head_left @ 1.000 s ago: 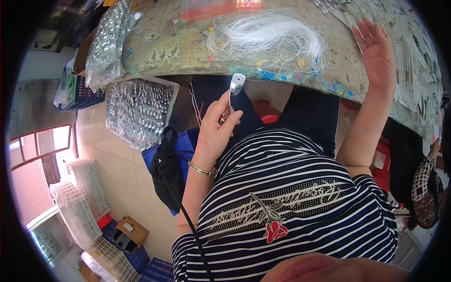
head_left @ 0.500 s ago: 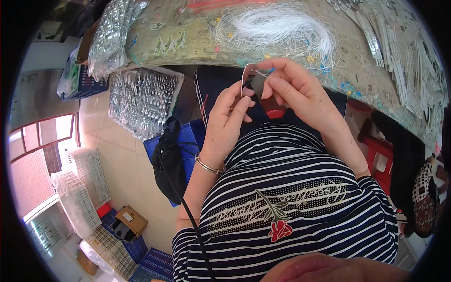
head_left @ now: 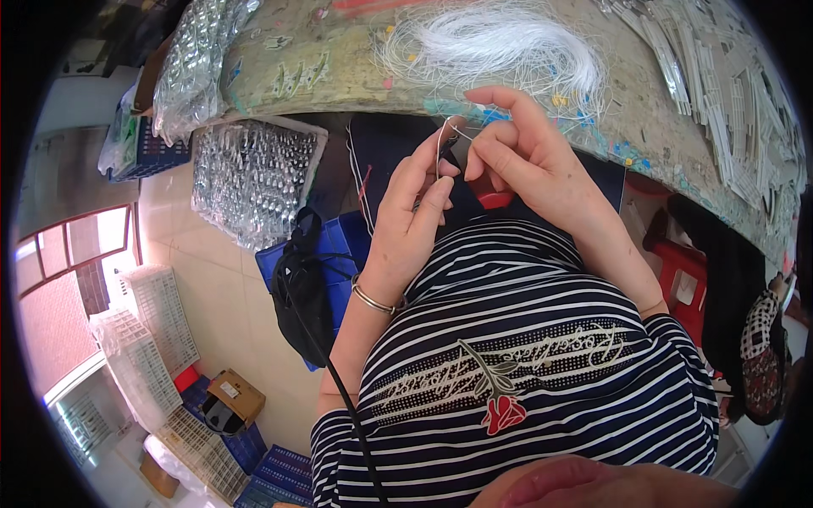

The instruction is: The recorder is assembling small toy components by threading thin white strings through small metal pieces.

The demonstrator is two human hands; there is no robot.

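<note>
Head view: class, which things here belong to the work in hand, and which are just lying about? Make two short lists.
In the work:
- thin piece, held by the left hand
- white string, pinched by the right hand
- string bundle, probably

Lying about, it seems:
- black bag
- cardboard box
- white baskets

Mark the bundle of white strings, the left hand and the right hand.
Bundle of white strings [head_left: 518, 42], head view: middle of the strands.
Left hand [head_left: 404, 222], head view: middle, near the thumb's base.
Right hand [head_left: 542, 173], head view: middle, near the thumb's base.
</note>
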